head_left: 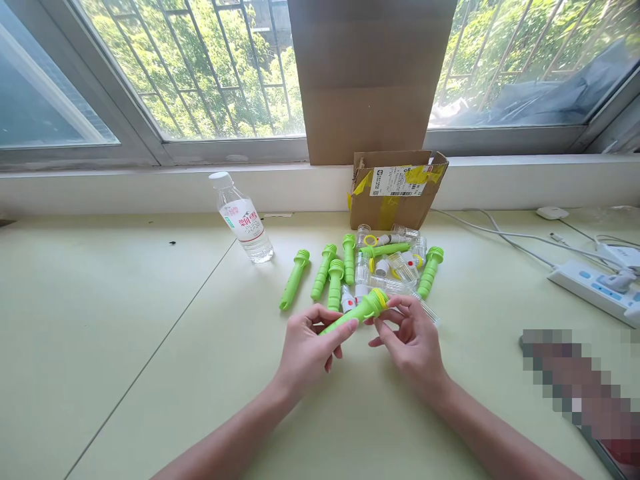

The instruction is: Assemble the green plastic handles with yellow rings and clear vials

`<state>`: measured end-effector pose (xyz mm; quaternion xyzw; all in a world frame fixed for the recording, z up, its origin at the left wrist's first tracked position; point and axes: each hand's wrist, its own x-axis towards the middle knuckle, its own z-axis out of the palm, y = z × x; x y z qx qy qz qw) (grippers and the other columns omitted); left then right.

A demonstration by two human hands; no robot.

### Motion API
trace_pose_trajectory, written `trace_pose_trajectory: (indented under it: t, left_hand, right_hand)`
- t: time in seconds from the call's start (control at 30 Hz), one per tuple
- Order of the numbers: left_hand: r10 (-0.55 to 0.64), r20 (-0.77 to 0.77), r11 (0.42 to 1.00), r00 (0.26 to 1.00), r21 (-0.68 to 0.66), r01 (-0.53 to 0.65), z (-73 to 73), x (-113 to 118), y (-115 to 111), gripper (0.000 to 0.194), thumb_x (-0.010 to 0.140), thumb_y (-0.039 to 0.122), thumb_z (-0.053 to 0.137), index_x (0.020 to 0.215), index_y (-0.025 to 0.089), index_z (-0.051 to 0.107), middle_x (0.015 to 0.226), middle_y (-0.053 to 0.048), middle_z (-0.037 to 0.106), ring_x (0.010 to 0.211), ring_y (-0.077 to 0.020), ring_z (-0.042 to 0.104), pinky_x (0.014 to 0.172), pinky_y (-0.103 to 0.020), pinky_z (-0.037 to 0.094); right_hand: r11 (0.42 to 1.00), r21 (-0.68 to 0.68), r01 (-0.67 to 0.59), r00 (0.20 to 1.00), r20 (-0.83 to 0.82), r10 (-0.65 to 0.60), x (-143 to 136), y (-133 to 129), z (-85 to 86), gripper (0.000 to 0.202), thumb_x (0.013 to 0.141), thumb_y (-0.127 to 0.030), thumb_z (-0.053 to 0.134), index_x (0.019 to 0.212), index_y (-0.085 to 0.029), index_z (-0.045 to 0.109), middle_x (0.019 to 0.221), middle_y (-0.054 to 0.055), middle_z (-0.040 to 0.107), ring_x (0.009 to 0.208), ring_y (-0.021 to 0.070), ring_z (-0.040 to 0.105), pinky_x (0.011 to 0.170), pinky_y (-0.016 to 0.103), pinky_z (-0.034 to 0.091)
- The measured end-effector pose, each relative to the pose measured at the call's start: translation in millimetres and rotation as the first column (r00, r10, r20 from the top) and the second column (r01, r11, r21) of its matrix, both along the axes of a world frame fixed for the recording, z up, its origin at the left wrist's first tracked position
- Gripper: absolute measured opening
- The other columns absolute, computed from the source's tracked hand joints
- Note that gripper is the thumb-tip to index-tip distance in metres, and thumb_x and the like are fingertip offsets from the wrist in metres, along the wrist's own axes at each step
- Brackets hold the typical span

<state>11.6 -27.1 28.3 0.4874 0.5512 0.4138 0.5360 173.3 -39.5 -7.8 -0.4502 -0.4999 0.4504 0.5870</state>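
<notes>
My left hand [311, 345] is closed around a light-green plastic handle [361, 309], which tilts up toward the right. At its threaded upper end sits a yellow ring [382, 298]. The fingertips of my right hand [414, 340] pinch at that ring and the handle's end. Just beyond my hands lie similar green handles, among them one at the left [295, 280] and one at the right [431, 272]. Between them is a pile of clear ribbed plastic tubes [404, 268], loose yellow rings [370, 241] and small white caps [382, 267], some with red dots.
A water bottle [245, 223] stands behind the handles at the left. Behind the pile is an open cardboard box [395, 200] with yellow tape. At the right are a white power strip [590, 287], cables [520, 233] and a pixelated flat object [575, 393] near the table edge.
</notes>
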Motion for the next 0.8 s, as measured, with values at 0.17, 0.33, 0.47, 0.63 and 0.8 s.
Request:
trace_pose_trajectory:
  t: [0.17,0.33,0.47,0.63,0.8]
  left_hand:
    - [-0.03,0.03,0.999,0.999,-0.02,0.031,-1.8,-1.4,1.3,0.036,0.067,0.045,0.077,0.074,0.016,0.057,0.05,0.005,0.052,0.038,-0.0078,0.047,0.03,-0.017,0.036]
    - [-0.077,0.068,0.996,0.995,-0.033,0.079,-3.6,-2.8,2.3,0.037,0.07,0.047,0.074,0.074,0.016,0.056,0.048,0.005,0.049,0.04,-0.0091,0.049,0.031,-0.017,0.036]
    - [-0.082,0.095,0.994,0.992,-0.069,0.089,-3.3,-2.7,2.4,0.038,0.069,0.048,0.074,0.074,0.015,0.055,0.05,0.005,0.05,0.041,-0.0092,0.051,0.03,-0.016,0.035]
    - [-0.097,0.182,0.977,0.979,-0.168,0.128,-3.9,-2.1,3.4,0.039,0.07,0.049,0.073,0.071,0.014,0.054,0.066,0.0,0.06,0.039,-0.0063,0.05,0.029,-0.016,0.031]
    - [-0.182,0.122,0.97,0.976,-0.142,0.199,-3.9,-3.1,3.2,0.037,0.077,0.051,0.066,0.074,0.015,0.055,0.073,-0.003,0.065,0.041,-0.0075,0.052,0.032,-0.017,0.032]
  right_hand:
    - [0.998,-0.003,0.062,0.998,0.02,-0.062,-0.8,0.2,-3.3,0.027,0.078,-0.029,0.07,0.094,-0.024,0.048,0.106,0.004,0.065,0.091,0.0229,0.068,0.054,0.032,0.064]
    - [0.995,0.028,0.099,0.994,0.051,-0.1,-0.7,-0.1,-4.2,0.026,0.077,-0.029,0.071,0.093,-0.024,0.051,0.104,0.003,0.065,0.087,0.0214,0.069,0.054,0.033,0.064]
    - [0.993,0.048,0.108,0.992,0.06,-0.111,-0.5,0.1,-5.0,0.026,0.077,-0.029,0.071,0.092,-0.024,0.051,0.1,0.003,0.066,0.085,0.0208,0.069,0.052,0.032,0.064]
    - [0.989,0.068,0.134,0.987,0.083,-0.139,-0.3,-0.2,-6.9,0.025,0.078,-0.03,0.071,0.092,-0.024,0.05,0.108,0.004,0.063,0.092,0.0216,0.067,0.053,0.031,0.064]
    - [0.985,0.079,0.153,0.984,0.082,-0.16,0.8,-0.7,-8.3,0.028,0.075,-0.028,0.073,0.091,-0.024,0.051,0.112,0.005,0.062,0.09,0.0218,0.068,0.05,0.031,0.064]
